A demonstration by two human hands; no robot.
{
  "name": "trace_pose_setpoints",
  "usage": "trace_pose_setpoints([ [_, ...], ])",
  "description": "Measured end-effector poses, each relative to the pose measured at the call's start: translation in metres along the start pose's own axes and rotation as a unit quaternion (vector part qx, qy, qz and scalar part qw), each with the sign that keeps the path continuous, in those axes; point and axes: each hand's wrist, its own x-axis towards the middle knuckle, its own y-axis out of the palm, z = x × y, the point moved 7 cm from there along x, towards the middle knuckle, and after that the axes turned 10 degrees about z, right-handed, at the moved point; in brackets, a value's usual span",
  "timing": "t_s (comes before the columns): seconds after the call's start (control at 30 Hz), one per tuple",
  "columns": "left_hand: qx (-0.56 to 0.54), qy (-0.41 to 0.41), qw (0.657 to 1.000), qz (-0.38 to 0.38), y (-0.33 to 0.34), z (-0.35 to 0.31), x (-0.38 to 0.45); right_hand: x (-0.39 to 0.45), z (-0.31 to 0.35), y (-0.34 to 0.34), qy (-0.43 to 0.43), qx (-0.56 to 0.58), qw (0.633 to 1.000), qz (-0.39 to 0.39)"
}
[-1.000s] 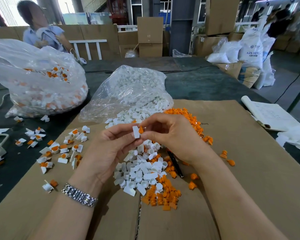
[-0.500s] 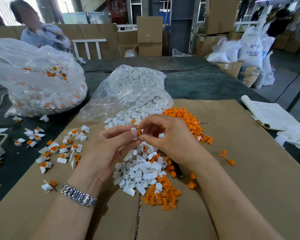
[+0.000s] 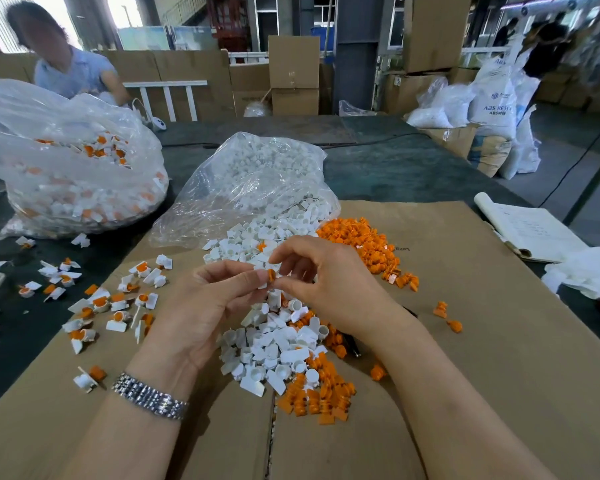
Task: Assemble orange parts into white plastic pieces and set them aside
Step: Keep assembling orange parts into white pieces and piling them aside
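The white sack at the far right reads "ABS RESIN". On the cardboard, both hands meet above the white pile. The left hand, palm up and wearing a watch, pinches a white piece between thumb and fingers. The right hand pinches the orange part at that piece. 1 second ago the 2 parts were apart; now they touch.
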Motion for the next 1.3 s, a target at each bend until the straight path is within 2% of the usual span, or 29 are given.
trace_pose_setpoints([
  [0.07,0.036,0.000,0.999,-0.021,-0.004,-0.001,-0.001,-0.001,-0.009,-0.008,0.049,-0.046,0.997,-0.028],
  [0.13,0.039,0.004,0.999,-0.036,-0.008,-0.002,-0.001,-0.005,-0.027,-0.017,0.159,-0.159,0.974,-0.037],
  [0.2,0.021,0.010,0.999,-0.034,-0.009,-0.002,-0.001,-0.014,-0.047,-0.018,0.290,-0.242,0.926,0.013],
  [0.27,0.019,0.013,0.999,-0.035,-0.009,-0.002,-0.001,-0.019,-0.055,-0.011,0.344,-0.262,0.899,0.067],
  [0.6,0.013,0.022,0.999,-0.043,-0.009,-0.003,-0.001,-0.021,-0.051,-0.006,0.350,-0.237,0.903,0.077],
  [0.7,0.002,0.029,0.999,-0.036,-0.007,-0.004,0.000,-0.019,-0.044,-0.013,0.319,-0.200,0.926,0.037],
  [0.83,-0.005,0.042,0.999,-0.020,-0.003,-0.005,0.000,-0.019,-0.034,-0.026,0.269,-0.089,0.959,0.009],
  [0.97,-0.001,0.056,0.998,-0.011,-0.003,-0.007,-0.001,-0.017,-0.014,-0.024,0.203,-0.038,0.975,0.078],
  [1.1,-0.005,0.071,0.997,-0.004,-0.002,-0.008,0.000,-0.020,0.002,-0.009,0.178,-0.028,0.969,0.171],
  [1.3,-0.006,0.090,0.996,-0.004,-0.001,-0.009,0.001,-0.018,0.014,-0.005,0.171,-0.055,0.965,0.192],
])
